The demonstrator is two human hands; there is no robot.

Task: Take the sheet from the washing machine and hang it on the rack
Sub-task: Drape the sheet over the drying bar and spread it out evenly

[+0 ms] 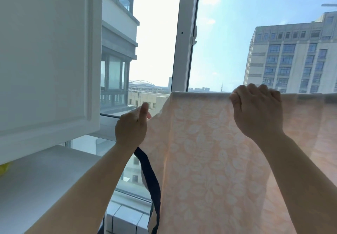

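Note:
A pale peach sheet with a white leaf pattern hangs in front of the window, its top edge lying level as if folded over a rail that the cloth hides. My right hand grips that top edge with curled fingers. My left hand pinches the sheet's left edge lower down, thumb pointing up. A dark navy border of the sheet dangles below my left hand. The rack itself and the washing machine are out of sight.
A white wall cupboard stands close on the left, with a white ledge under it. A white window frame post rises in the middle. A tiled sill lies below. Buildings stand outside.

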